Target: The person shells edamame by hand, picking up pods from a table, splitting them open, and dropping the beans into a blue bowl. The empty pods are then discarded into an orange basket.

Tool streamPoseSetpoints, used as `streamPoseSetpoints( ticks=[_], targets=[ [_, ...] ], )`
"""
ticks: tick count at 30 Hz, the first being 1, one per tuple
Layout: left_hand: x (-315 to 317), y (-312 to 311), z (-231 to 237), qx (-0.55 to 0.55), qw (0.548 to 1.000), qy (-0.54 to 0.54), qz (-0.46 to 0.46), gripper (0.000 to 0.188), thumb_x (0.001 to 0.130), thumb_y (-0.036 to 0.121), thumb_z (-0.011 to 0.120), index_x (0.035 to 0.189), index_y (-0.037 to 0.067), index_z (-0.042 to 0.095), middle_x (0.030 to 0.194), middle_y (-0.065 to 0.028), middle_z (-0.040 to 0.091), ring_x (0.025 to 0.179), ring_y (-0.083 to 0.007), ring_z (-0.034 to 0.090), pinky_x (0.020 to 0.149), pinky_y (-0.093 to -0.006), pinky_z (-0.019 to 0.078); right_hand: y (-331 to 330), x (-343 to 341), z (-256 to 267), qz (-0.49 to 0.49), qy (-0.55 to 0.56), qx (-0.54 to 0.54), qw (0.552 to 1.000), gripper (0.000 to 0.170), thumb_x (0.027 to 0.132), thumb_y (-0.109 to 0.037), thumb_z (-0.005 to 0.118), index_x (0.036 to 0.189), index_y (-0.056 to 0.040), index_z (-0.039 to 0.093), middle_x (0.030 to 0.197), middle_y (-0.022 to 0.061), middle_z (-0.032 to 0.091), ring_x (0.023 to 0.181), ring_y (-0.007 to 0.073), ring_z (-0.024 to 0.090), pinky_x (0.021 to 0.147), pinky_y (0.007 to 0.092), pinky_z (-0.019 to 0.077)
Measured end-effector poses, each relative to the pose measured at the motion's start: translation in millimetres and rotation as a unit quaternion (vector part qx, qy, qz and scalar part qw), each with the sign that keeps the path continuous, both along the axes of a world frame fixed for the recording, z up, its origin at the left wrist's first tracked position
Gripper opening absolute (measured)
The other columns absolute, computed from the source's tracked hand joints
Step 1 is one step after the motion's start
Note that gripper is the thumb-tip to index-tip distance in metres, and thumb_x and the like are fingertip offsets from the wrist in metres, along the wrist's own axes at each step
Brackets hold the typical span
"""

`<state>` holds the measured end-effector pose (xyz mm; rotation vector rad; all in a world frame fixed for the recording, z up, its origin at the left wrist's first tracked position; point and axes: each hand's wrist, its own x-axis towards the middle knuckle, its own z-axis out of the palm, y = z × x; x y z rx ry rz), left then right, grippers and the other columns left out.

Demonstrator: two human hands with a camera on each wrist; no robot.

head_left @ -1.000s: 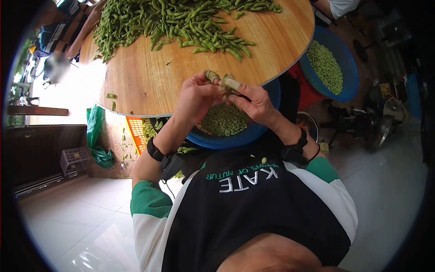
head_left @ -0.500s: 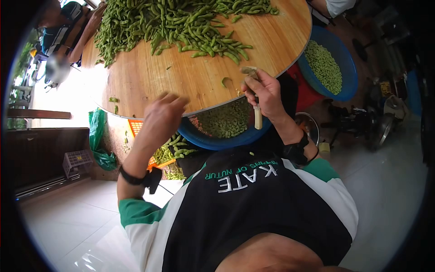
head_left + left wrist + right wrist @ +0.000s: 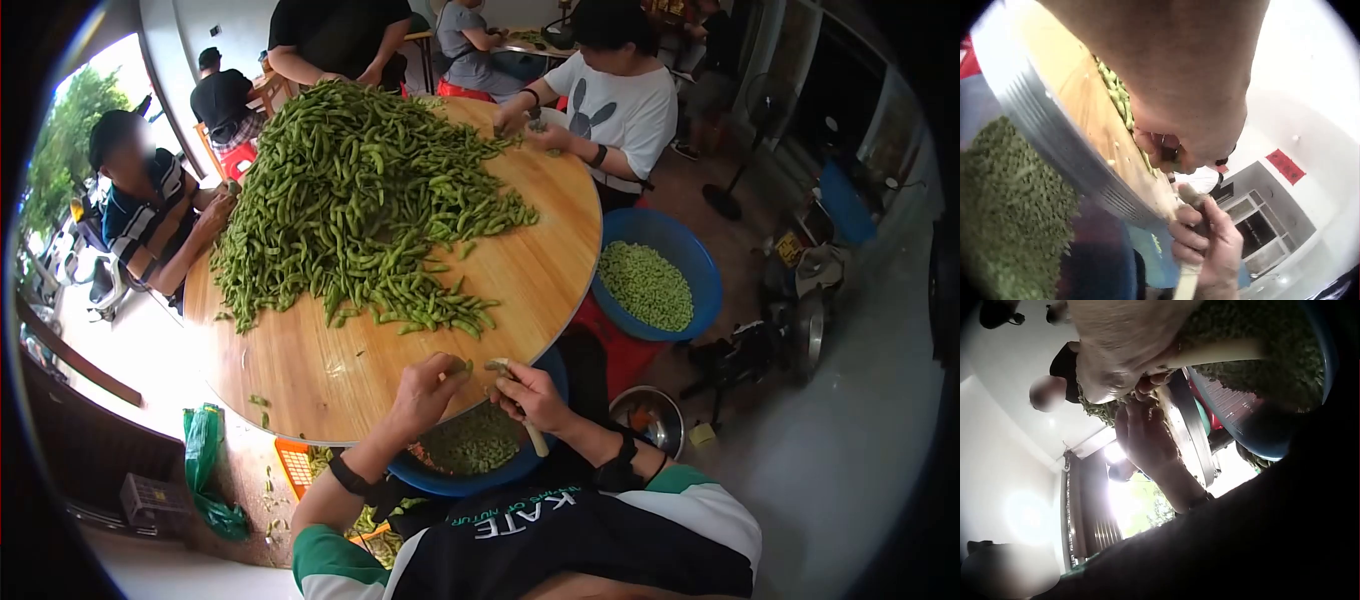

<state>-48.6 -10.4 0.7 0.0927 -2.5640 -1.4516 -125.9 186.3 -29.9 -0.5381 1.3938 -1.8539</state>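
My left hand (image 3: 418,396) pinches a green soybean pod (image 3: 461,367) between thumb and fingers, over the near edge of the round wooden table (image 3: 540,240). Just to its right, my right hand (image 3: 540,400) grips a tool by its cream-coloured handle (image 3: 538,440), which sticks out below the palm. Its working end is hidden in the fist. A greyish-green wrap (image 3: 1192,197) covers the right thumb in the left wrist view. Below both hands sits a blue basin (image 3: 440,486) holding shelled beans (image 3: 485,455). A large heap of pods (image 3: 350,190) covers the table's far part.
Another blue basin (image 3: 705,275) of shelled beans stands to the right, near a metal bowl (image 3: 672,420). An orange crate (image 3: 294,466) with pods and a green bag (image 3: 203,470) are at lower left. Other people (image 3: 630,110) sit or stand around the table.
The hands were together at first; the left then swung away to the left and has come back beside the right with a pod. The head view has tilted up, showing more of the room.
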Motion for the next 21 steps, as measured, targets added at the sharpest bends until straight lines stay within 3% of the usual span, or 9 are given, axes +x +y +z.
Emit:
streamPoseSetpoints(
  ticks=[1, 2, 4, 7, 12, 15, 21],
  targets=[
    [0.2, 1.5, -8.5, 0.076, 0.997, 0.030, 0.005, 0.013, 0.084, 0.010, 0.066, 0.091, 0.000, 0.063, 0.075, -0.0010, 0.063, 0.062, -0.0090, 0.053, 0.058, -0.0229, 0.0432, -1.6, 3.1, -0.3, 0.005, -0.010, -0.016, 1.000, 0.022, 0.096, -0.018, 0.049, 0.113, -0.0033, 0.052, 0.077, 0.0016, 0.056, 0.052, 0.0037, 0.045, 0.044, 0.0183, 0.0341],
    [2.9, 2.4, -10.0, 0.078, 0.997, 0.026, 0.008, 0.013, 0.084, 0.010, 0.066, 0.091, 0.000, 0.063, 0.075, -0.0010, 0.063, 0.062, -0.0090, 0.053, 0.058, -0.0229, 0.0432, -3.4, 5.1, 0.2, 0.007, -0.014, -0.015, 1.000, 0.022, 0.096, -0.018, 0.049, 0.113, -0.0033, 0.052, 0.077, 0.0016, 0.056, 0.052, 0.0037, 0.045, 0.044, 0.0183, 0.0341],
    [8.3, 7.9, -1.8, 0.224, 0.974, -0.025, 0.015, 0.011, 0.084, 0.008, 0.064, 0.091, 0.000, 0.063, 0.077, 0.0002, 0.063, 0.063, -0.0095, 0.055, 0.059, -0.0233, 0.0434, -7.2, 7.6, 3.6, 0.038, 0.012, 0.002, 0.999, 0.023, 0.097, -0.018, 0.047, 0.113, -0.0015, 0.051, 0.079, 0.0016, 0.056, 0.053, 0.0036, 0.045, 0.045, 0.0179, 0.0344],
    [14.0, 18.2, -1.6, 0.297, 0.955, -0.017, 0.023, 0.007, 0.082, 0.007, 0.063, 0.084, 0.000, 0.064, 0.074, 0.0022, 0.060, 0.063, -0.0054, 0.051, 0.055, -0.0214, 0.0388, -13.7, 15.6, 10.5, 0.073, 0.024, -0.017, 0.997, 0.023, 0.098, -0.017, 0.045, 0.114, -0.0007, 0.050, 0.080, 0.0008, 0.055, 0.054, 0.0034, 0.044, 0.045, 0.0177, 0.0341],
    [19.3, 15.5, -4.2, 0.382, 0.920, -0.018, 0.088, 0.007, 0.080, 0.004, 0.059, 0.081, -0.002, 0.064, 0.069, -0.0003, 0.059, 0.062, -0.0072, 0.052, 0.057, -0.0217, 0.0394, -17.7, 24.4, 12.6, 0.067, 0.057, -0.034, 0.996, 0.022, 0.098, -0.017, 0.046, 0.115, -0.0032, 0.050, 0.082, 0.0006, 0.055, 0.055, 0.0035, 0.044, 0.045, 0.0176, 0.0344],
    [22.9, 15.9, -1.3, 0.334, 0.937, -0.006, 0.105, 0.010, 0.077, 0.006, 0.059, 0.083, 0.000, 0.065, 0.071, -0.0034, 0.062, 0.063, -0.0106, 0.055, 0.058, -0.0245, 0.0420, -19.6, 22.2, 14.2, 0.082, -0.058, -0.019, 0.995, 0.032, 0.097, -0.016, 0.045, 0.127, -0.0036, 0.048, 0.080, 0.0037, 0.057, 0.054, 0.0077, 0.047, 0.045, 0.0206, 0.0371],
    [23.7, 9.3, -18.8, 0.432, 0.897, -0.016, 0.085, 0.013, 0.081, 0.005, 0.060, 0.090, -0.002, 0.066, 0.080, -0.0052, 0.066, 0.073, -0.0116, 0.060, 0.069, -0.0254, 0.0488, -24.2, 19.9, 10.5, 0.113, -0.132, -0.086, 0.981, 0.038, 0.097, -0.016, 0.047, 0.133, -0.0043, 0.044, 0.080, 0.0054, 0.057, 0.053, 0.0080, 0.045, 0.043, 0.0204, 0.0364]
  ],
)
